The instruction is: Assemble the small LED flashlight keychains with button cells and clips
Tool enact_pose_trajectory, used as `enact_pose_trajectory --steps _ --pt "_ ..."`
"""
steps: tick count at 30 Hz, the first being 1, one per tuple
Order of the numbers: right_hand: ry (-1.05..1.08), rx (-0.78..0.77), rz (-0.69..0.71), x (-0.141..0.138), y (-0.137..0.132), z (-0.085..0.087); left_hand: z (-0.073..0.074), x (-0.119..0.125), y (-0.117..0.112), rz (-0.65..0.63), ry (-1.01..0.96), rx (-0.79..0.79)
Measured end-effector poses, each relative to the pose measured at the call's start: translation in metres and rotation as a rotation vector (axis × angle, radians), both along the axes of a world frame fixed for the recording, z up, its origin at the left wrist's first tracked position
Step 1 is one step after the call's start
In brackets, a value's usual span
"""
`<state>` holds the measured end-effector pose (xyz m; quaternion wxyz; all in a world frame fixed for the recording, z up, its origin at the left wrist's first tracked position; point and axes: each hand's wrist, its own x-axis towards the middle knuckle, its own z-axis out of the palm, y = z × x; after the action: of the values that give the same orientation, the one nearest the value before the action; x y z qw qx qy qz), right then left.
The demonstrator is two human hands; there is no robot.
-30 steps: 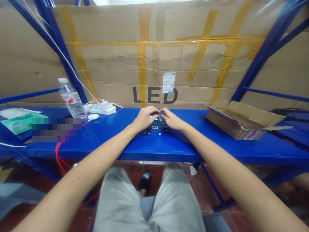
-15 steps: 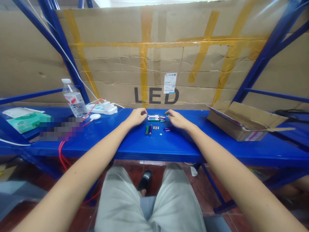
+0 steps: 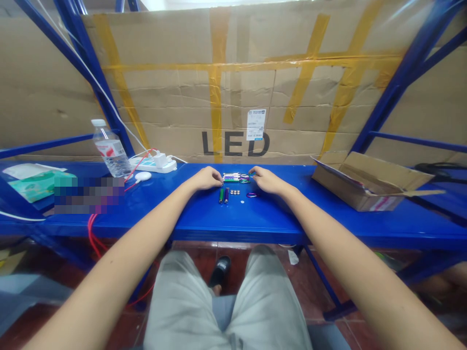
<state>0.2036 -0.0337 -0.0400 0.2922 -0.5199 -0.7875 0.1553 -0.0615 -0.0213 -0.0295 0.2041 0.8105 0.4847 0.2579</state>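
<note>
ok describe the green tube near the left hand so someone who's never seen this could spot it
On the blue table, find the bundle of shiny pieces between the left hand and right hand. Nearer the person, left of the small round metal pieces, sit two tubes side by side: the green tube is the left one, and its neighbour, the purple tube, is the right.
</note>
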Motion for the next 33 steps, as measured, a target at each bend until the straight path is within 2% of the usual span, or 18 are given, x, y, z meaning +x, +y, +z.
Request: enact_pose_trajectory --steps 6,18,27,33 --pt "0.011 -0.007 0.005 0.001 0.000 0.000 0.007 -0.004 -0.003 -0.089 0.017 -0.108" --pt "-0.022 -0.023 -0.004 -0.001 -0.003 0.002 0.010 -0.003 -0.006 -0.156 0.007 -0.157" --pt "-0.070 -0.024 -0.016 -0.001 -0.005 0.003 0.017 -0.004 -0.013 -0.169 0.037 -0.294" --pt "-0.117 -0.059 -0.030 -0.004 -0.009 0.008 0.019 -0.002 -0.016 -0.166 0.073 -0.305"
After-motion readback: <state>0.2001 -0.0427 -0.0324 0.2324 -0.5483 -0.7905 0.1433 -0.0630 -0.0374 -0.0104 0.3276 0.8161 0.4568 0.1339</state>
